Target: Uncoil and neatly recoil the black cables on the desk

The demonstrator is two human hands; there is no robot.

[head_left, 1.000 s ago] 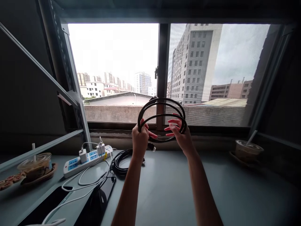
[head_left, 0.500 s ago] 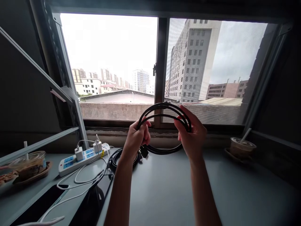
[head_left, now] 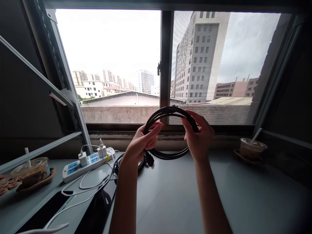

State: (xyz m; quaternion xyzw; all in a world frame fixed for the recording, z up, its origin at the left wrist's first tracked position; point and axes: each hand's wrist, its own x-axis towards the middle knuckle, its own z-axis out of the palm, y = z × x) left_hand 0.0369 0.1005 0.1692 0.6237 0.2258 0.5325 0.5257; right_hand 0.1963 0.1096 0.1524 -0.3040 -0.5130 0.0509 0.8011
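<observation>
A black cable (head_left: 168, 157) is wound into a round coil of several loops, held up above the table in front of the window. My left hand (head_left: 143, 138) grips the coil's left side, its thumb lying across the inside of the loops. On the opposite side, my right hand (head_left: 199, 133) is closed around the loops between thumb and fingers. The cable's dark plug (head_left: 149, 159) hangs below my left hand. Behind my left wrist, a second coil of black cable (head_left: 118, 162) lies on the table, partly hidden.
A white power strip (head_left: 83, 164) with two chargers and white cords stands at the left. Plastic drink cups with straws sit at the far left (head_left: 34, 170) and far right (head_left: 252, 148). Dark flat devices (head_left: 46, 211) lie front left on the grey table (head_left: 170, 195).
The loops have drawn closer together into a tighter ring. My left thumb has stretched rightward over the inside of the coil. The view has shifted slightly.
</observation>
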